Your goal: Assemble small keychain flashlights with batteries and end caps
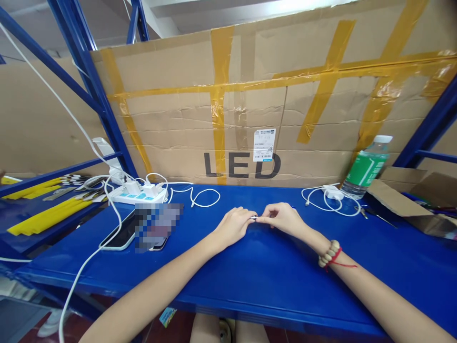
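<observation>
Over the middle of the blue table (228,281), my left hand (233,226) and my right hand (283,220) meet fingertip to fingertip. Both are closed in a pinch on a small slim piece (253,217), silvery with a dark part. Fingers cover most of it, so its kind does not show. A bit of blue shows just behind my right hand; I cannot tell whether it belongs to the same piece. A beaded bracelet (329,254) with a red string circles my right wrist.
Left of my hands lie a phone (119,233), a blurred-out item (159,226) and a white power strip (139,193) with cables. To the right are a coiled white cable (332,202), a water bottle (367,166), tweezers (380,216) and an open carton (403,195). Behind stands a large cardboard sheet (171,133).
</observation>
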{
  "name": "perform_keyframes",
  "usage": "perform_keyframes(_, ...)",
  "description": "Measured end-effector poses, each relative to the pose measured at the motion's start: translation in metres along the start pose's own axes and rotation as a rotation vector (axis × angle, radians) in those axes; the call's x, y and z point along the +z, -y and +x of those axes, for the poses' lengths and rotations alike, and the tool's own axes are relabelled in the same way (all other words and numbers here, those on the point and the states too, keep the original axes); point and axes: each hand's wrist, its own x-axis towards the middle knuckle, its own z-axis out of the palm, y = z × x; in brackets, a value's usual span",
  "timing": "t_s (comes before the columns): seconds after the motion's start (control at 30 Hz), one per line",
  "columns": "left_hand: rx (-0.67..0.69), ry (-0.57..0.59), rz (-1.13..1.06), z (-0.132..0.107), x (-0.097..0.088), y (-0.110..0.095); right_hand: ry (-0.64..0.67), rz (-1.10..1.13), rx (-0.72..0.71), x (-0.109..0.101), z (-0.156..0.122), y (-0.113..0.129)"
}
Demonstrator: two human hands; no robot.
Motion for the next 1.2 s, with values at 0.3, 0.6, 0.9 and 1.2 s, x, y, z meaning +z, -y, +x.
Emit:
perform_keyframes(0.3,-0.069,-0.012,-0.048,0.001,-0.003,0.001,-0.219,-0.195,-0.307,0.001,-0.001,-0.006)
perform_keyframes(0.6,-0.162,0.072,-0.163,-0.002,-0.008,-0.006,-0.346,-0.300,-0.494,0.006,-0.006,0.001)
perform_keyframes(0.9,-0.126,0.096,-0.192,-0.003,-0.002,0.002,-0.330,-0.319,-0.482,0.004,-0.010,0.007)
perform_keyframes(1.2,-0.057,0.092,-0.038,-0.008,-0.009,-0.003,-0.289,-0.258,-0.456,0.007,-0.007,0.004)
